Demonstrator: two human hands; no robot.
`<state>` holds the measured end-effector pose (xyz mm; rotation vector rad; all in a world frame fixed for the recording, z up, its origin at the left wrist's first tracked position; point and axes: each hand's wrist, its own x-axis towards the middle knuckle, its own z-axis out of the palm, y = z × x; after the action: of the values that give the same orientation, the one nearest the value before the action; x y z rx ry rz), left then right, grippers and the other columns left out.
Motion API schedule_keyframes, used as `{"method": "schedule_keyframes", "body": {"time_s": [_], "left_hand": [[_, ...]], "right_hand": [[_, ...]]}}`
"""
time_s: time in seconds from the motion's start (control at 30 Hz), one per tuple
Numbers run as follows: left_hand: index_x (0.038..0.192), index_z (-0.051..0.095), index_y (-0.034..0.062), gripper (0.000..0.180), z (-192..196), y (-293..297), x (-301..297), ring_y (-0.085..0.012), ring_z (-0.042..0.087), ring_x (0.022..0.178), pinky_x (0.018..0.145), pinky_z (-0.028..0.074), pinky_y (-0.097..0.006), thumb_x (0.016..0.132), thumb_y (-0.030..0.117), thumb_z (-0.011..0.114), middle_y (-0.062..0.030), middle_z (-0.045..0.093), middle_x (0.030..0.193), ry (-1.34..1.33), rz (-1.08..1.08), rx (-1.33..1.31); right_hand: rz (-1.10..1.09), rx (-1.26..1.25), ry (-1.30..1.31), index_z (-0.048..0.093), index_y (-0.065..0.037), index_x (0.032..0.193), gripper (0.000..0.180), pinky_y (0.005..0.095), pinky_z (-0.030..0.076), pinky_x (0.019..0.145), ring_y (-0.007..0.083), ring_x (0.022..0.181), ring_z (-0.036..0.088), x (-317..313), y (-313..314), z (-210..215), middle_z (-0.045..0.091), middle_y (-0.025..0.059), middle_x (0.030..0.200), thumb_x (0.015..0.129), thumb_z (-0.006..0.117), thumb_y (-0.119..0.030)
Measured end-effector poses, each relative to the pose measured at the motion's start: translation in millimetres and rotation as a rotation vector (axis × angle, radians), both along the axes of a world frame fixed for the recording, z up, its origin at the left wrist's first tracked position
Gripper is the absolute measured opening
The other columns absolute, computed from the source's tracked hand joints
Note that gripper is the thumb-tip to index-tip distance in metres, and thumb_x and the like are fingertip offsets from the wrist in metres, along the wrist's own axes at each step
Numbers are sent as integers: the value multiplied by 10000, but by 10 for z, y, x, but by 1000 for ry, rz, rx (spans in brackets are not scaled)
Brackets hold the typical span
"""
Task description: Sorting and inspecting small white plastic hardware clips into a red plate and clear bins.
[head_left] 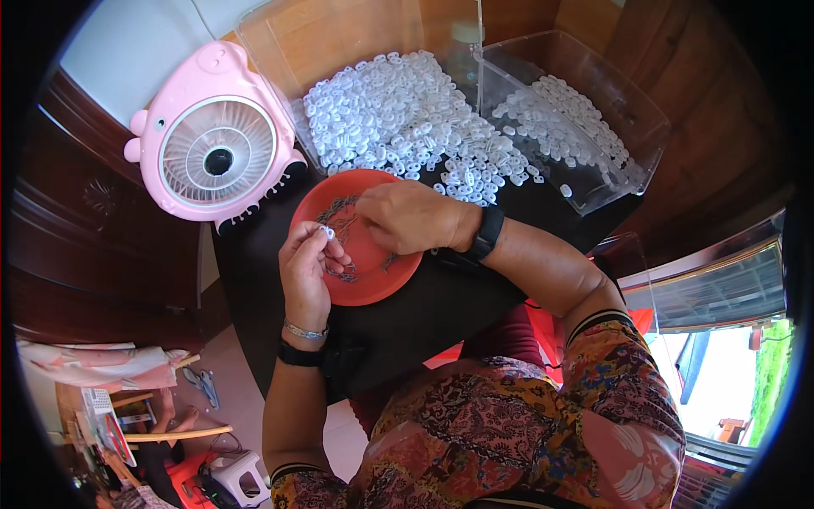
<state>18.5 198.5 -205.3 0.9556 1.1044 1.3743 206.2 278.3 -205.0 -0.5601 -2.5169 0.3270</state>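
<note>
Over the left side of a shallow orange-red bowl [366,284], my left hand [305,270] pinches a small white plastic piece [327,232] between thumb and forefinger. My right hand [413,215] is over the bowl's right half with its fingers curled down together. Its fingertips are mostly hidden, so whatever they hold cannot be made out. Thin grey metal pieces, like small screws or pins [342,204], lie along the inside of the bowl. Just beyond the bowl spreads a large heap of white oval pieces with holes [381,110].
A pink pig-shaped fan [219,157] stands left of the heap. At the right, a clear plastic bin [632,127] lies with more white pieces [577,114]. The dark table [449,297] carries the bowl. Another person's legs [174,416] show at the lower left, near a stool [242,475].
</note>
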Motion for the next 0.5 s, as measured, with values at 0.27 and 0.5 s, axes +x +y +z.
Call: {"method": "schedule_keyframes", "body": {"time_s": [0.27, 0.5], "left_hand": [[862, 565, 45, 143, 13, -1, 6, -133, 578, 580, 532, 424, -218, 893, 169, 502, -36, 581, 682, 3, 9, 12], [877, 586, 32, 155, 19, -7, 15, -125, 600, 677, 570, 436, -221, 898, 159, 500, -49, 620, 784, 106, -97, 14]], "right_hand": [[-110, -291, 131, 610, -14, 901, 115, 363, 504, 680, 283, 738, 637, 68, 128, 24, 648, 141, 804, 804, 593, -73], [104, -1104, 462, 651, 1, 950, 99, 234, 495, 746, 72, 797, 605, -1, 167, -57, 661, 3, 852, 857, 617, 9]]}}
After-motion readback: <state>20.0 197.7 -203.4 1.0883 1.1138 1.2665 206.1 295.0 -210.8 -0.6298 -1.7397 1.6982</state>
